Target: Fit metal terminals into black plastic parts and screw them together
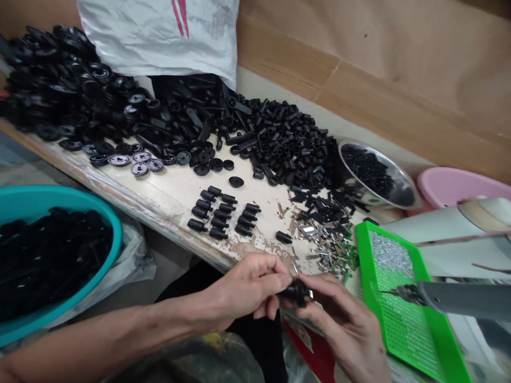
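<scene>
My left hand (251, 287) pinches one end of a small black plastic part (294, 292) close to the table's front edge. The fingers of my right hand (345, 322) close round the other end, where a bit of bright metal sticks out. Part of the piece is hidden by my fingers. Just beyond my hands a single black cylinder (283, 237) lies on the table. Farther left, several similar black cylinders with narrow tips (219, 221) lie in rough rows. Small metal strips (333, 247) are heaped beyond my right hand.
Black plastic parts (287, 138) and round black discs (139, 168) pile along the back. A green tray (363, 255) with small screws stands right, an electric screwdriver (451, 298) over it. Nearby are a steel bowl (403, 197), a pink basin (451, 183); a teal tub (115, 229) sits left.
</scene>
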The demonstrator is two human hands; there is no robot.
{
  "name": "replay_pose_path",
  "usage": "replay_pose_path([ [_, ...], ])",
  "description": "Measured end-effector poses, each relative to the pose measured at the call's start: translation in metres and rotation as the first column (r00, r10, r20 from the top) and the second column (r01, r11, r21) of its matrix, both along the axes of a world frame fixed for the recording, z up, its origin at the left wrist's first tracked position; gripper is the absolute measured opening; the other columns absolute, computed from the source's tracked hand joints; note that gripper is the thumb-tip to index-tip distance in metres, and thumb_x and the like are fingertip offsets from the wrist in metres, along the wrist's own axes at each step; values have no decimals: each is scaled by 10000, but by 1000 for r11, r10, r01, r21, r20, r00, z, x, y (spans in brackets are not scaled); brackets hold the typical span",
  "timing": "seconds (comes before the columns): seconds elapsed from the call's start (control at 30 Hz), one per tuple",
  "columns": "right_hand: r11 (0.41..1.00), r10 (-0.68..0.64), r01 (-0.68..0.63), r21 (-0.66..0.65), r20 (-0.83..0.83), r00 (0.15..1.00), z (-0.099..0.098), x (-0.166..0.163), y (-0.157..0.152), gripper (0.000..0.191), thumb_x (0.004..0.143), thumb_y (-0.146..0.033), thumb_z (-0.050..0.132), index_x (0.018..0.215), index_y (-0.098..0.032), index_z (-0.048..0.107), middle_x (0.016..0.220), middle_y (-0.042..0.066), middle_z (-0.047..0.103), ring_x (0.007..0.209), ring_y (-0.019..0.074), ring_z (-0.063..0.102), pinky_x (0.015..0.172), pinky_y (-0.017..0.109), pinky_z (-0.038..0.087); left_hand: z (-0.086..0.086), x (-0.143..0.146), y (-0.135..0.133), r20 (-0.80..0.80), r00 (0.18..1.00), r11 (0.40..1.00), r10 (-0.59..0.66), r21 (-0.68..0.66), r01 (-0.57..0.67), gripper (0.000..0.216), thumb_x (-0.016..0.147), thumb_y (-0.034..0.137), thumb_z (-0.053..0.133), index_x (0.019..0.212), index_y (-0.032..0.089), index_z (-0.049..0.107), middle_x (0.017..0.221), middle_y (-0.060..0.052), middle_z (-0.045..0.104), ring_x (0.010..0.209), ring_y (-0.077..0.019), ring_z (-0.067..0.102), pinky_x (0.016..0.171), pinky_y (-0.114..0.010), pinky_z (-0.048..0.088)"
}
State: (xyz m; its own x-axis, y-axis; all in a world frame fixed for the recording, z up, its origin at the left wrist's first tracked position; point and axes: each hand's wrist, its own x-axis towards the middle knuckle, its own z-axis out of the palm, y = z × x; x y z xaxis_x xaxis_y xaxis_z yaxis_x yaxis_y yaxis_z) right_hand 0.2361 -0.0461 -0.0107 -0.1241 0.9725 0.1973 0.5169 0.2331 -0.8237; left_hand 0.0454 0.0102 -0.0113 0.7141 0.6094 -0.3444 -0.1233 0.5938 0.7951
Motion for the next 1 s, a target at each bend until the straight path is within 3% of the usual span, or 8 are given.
replay_pose_path([
  [0.17,1000,-26,25,-6,-125,992,-5,2,1,282,746,-227,739,1020,-269,685,861,30,660,746,161,644,595,230,540,-1,-3,1,63,997,999,-42,-28,44,208,800,245,580,974,132,564,576,19,579,451,-77,520,486,-186,407],
  [0.3,998,24,-18,64,-91,996,-5,3,-1,337,776,-144,698,1083,-272,652,931,36,668,841,170,643,682,256,552,-3,-4,2,47,999,999,-21,39,20,174,842,267,535,937,127,573,542,26,548,408,-79,503,406,-168,403],
  [0.5,964,164,-171,202,50,985,-1,6,-5,445,756,-49,692,1149,-247,621,1080,66,653,968,193,634,800,287,540,0,-9,11,188,942,943,-279,-133,306,321,897,311,446,717,89,591,548,-21,563,360,-55,479,329,-128,382],
  [0.63,989,48,-48,143,1,999,-5,3,-8,390,769,-91,692,1119,-247,623,967,38,657,869,162,641,716,237,546,3,-7,6,12,985,984,-174,-20,174,241,888,315,467,777,124,563,529,22,534,336,-49,442,301,-119,337],
  [0.7,988,47,-47,149,3,999,-6,3,-10,402,771,-87,687,1130,-252,618,977,37,654,880,162,637,729,241,544,4,-7,3,-35,991,991,-126,49,128,217,876,318,491,767,139,549,503,42,511,327,-48,428,299,-117,323],
  [0.87,974,121,-134,181,81,989,3,5,-10,396,788,-106,677,1148,-264,630,1041,44,660,928,170,635,785,247,535,2,-9,2,70,957,955,-281,-81,286,439,898,423,425,606,117,544,420,12,484,283,-45,360,280,-139,274],
  [1.0,997,14,-13,72,-12,1000,10,0,-10,336,763,-191,722,1076,-299,662,927,5,667,805,139,635,657,188,534,9,-9,-7,-69,984,979,-164,109,171,330,898,367,431,678,144,534,433,42,475,304,-55,378,296,-140,277],
])
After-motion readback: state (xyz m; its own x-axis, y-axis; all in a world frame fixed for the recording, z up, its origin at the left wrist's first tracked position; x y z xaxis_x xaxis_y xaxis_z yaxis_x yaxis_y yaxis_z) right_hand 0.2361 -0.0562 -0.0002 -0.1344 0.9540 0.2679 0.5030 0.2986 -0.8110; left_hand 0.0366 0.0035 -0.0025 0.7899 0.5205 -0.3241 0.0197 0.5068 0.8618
